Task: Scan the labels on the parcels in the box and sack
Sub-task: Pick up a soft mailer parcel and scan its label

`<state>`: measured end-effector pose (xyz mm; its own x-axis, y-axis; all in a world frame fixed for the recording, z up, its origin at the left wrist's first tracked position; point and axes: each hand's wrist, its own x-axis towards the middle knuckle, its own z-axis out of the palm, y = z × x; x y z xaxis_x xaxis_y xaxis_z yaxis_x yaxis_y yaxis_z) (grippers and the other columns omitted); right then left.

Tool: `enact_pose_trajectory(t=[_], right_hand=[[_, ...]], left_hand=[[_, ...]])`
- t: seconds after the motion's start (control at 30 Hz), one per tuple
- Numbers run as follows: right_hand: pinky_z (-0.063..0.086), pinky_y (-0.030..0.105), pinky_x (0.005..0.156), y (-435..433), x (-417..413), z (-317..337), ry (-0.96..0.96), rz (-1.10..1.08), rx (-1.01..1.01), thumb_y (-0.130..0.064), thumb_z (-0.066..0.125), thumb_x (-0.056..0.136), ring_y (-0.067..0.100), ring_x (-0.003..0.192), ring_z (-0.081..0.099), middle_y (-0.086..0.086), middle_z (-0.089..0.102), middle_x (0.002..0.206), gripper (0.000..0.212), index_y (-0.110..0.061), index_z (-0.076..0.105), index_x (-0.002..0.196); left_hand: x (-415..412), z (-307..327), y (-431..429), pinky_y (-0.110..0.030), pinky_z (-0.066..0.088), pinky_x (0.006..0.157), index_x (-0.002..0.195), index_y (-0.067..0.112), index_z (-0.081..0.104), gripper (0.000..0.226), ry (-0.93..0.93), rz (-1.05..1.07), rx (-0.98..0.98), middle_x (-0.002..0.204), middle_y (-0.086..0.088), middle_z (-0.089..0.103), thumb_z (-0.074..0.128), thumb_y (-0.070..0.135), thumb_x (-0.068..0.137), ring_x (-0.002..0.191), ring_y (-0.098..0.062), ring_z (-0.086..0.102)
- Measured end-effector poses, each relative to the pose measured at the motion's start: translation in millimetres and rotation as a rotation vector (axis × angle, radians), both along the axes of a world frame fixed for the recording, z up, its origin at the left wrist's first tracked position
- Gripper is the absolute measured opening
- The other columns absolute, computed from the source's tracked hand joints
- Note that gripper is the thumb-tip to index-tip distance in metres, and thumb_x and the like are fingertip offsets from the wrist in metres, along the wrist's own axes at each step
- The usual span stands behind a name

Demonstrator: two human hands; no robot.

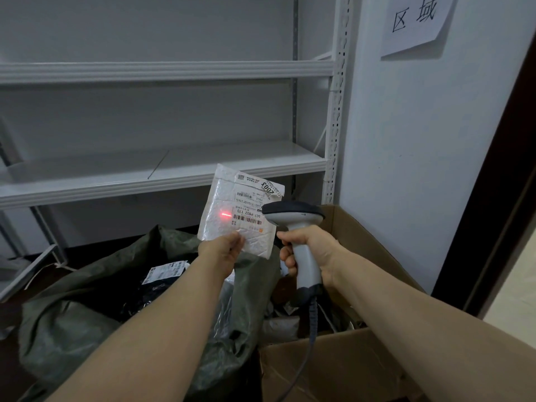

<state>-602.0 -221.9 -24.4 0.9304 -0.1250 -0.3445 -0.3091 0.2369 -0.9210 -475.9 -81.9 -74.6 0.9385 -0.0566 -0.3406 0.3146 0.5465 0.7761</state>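
Note:
My left hand [223, 249] pinches the lower edge of a white bubble-mailer parcel [224, 198] and holds it upright above the sack. Its shipping label [255, 204] faces me upside down. My right hand [311, 250] grips the handle of a grey barcode scanner [295, 216] just right of the parcel. A red scan line [225, 215] glows on the mailer left of the label's barcode. Below lies the dark green sack [87, 309], open, with a black parcel [162, 278] inside. The cardboard box [342, 364] sits to the right.
White metal shelving [162, 172] stands behind the sack, its shelves bare. A white wall with a paper sign [417, 18] rises on the right, next to a dark door frame [493, 184]. The scanner's cable [310, 338] hangs down into the box.

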Motion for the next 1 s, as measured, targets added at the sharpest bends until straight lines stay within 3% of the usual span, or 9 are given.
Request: enact_pose_trajectory(t=[0.17,0.37,0.67,0.87,1.0], right_hand=[[0.044,0.021,0.042,1.1,-0.1,1.6,0.004,-0.001,0.001,-0.019,0.064,0.085,0.013,0.041,0.05,0.007,0.059,0.053,0.024,-0.005,0.058,0.067],[0.044,0.023,0.043,2.2,0.5,0.1,0.011,0.007,-0.004,-0.02,0.066,0.084,0.013,0.042,0.051,0.007,0.06,0.055,0.022,-0.005,0.059,0.069],[0.042,0.022,0.04,2.8,6.4,5.5,-0.145,-0.112,0.052,-0.016,0.064,0.086,0.014,0.04,0.047,0.011,0.059,0.055,0.016,0.0,0.06,0.084],[0.043,0.022,0.04,3.9,9.9,7.3,-0.154,-0.123,0.063,-0.015,0.063,0.087,0.013,0.038,0.047,0.011,0.058,0.054,0.015,0.0,0.061,0.085],[0.043,0.022,0.04,4.8,12.6,9.1,-0.157,-0.126,0.065,-0.016,0.064,0.086,0.014,0.038,0.047,0.011,0.058,0.055,0.016,-0.001,0.061,0.084]], left_hand=[[0.5,0.1,1.1,-0.028,0.059,0.06,0.131,-0.005,0.044,0.05,0.012,-0.006,0.008,0.126,-0.028,0.053,0.061,-0.012,0.084,0.079,-0.029,0.061],[0.4,-0.3,1.0,-0.028,0.059,0.051,0.131,-0.007,0.043,0.051,0.011,-0.004,0.016,0.126,-0.029,0.053,0.061,-0.014,0.083,0.079,-0.029,0.061],[-5.1,3.5,7.2,-0.025,0.055,0.041,0.133,-0.005,0.04,0.052,0.029,-0.003,0.039,0.124,-0.027,0.051,0.058,-0.014,0.085,0.077,-0.029,0.059],[-10.3,7.9,9.5,-0.03,0.058,0.06,0.133,-0.004,0.04,0.052,0.017,-0.031,0.057,0.128,-0.026,0.05,0.057,-0.014,0.085,0.082,-0.029,0.058],[-10.8,7.6,10.0,-0.026,0.056,0.048,0.133,-0.005,0.04,0.053,0.008,-0.016,0.042,0.13,-0.027,0.049,0.057,-0.016,0.084,0.094,-0.034,0.055]])
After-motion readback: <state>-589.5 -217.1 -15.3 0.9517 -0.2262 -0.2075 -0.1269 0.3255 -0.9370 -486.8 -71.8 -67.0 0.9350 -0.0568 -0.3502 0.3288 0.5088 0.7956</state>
